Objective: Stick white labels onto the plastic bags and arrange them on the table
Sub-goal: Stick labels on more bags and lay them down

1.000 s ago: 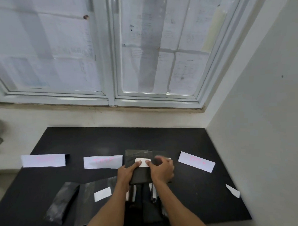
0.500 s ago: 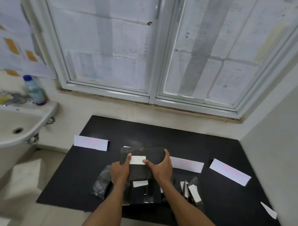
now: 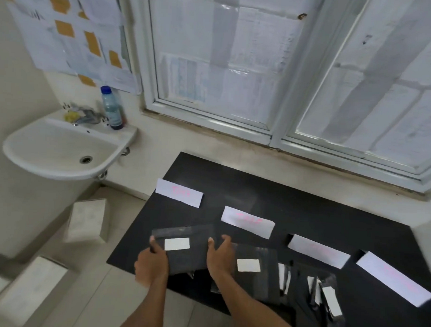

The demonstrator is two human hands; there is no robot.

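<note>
Black table (image 3: 305, 210), one, under a paper-covered window (image 3: 237, 66). Paper strips with pink writing, four, in a row across the table: far left strip (image 3: 179, 192), second strip (image 3: 248, 222), third strip (image 3: 319, 251), fourth strip (image 3: 393, 278); writing too blurred to read

Dark plastic bag (image 3: 184, 250) bearing one white label (image 3: 177, 244), held at the table's near left edge, below the far left strip. Left hand (image 3: 152, 261) pinches its left edge, thumb on top; right hand (image 3: 219, 257) grips its right edge, fingers closed on it

Second labelled bag (image 3: 257, 270), lying flat just right of the right hand, white label (image 3: 248, 265) up

Heap of further bags (image 3: 320, 289) to the right, count unclear, partly cut off by the frame's lower edge

Washbasin (image 3: 63, 148), one; bottle (image 3: 111, 108) on its rim, one
</note>
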